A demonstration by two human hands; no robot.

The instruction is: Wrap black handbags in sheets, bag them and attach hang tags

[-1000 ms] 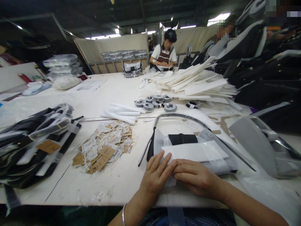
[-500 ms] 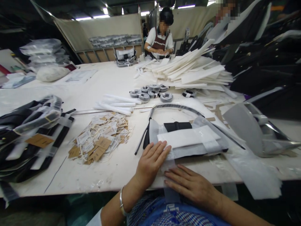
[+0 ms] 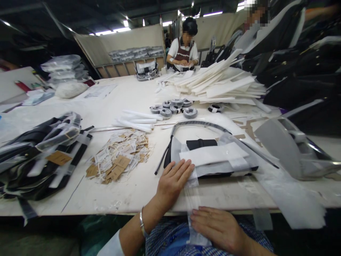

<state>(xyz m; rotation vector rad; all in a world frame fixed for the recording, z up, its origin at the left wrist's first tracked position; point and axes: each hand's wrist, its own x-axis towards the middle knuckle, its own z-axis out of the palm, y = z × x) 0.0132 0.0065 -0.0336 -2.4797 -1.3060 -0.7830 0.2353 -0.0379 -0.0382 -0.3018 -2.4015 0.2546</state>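
Note:
A black bag (image 3: pixel 226 173) lies on the table near its front edge, covered with grey-white wrapping and a folded white sheet (image 3: pixel 213 155). Its wrapped handle (image 3: pixel 202 123) arches away behind it. My left hand (image 3: pixel 173 181) rests flat at the bag's left front corner, fingers stretched over the end of a translucent strip (image 3: pixel 192 197). The strip runs from there over the table edge toward my lap. Below the edge, my right hand (image 3: pixel 217 225) lies flat on the strip's lower part, fingers extended. Neither hand is closed round anything.
Left of the bag are a pile of tags (image 3: pixel 117 156), white rolls (image 3: pixel 135 121) and black bags (image 3: pixel 45 153). Behind it are wrapped coils (image 3: pixel 177 106) and stacked white sheets (image 3: pixel 213 83). A grey-covered piece (image 3: pixel 285 145) stands at right. A person (image 3: pixel 183 49) works across the table.
My right hand has moved down toward my lap, past the table edge, along the strip. My left hand has stayed at the bag's corner. The view has shifted slightly.

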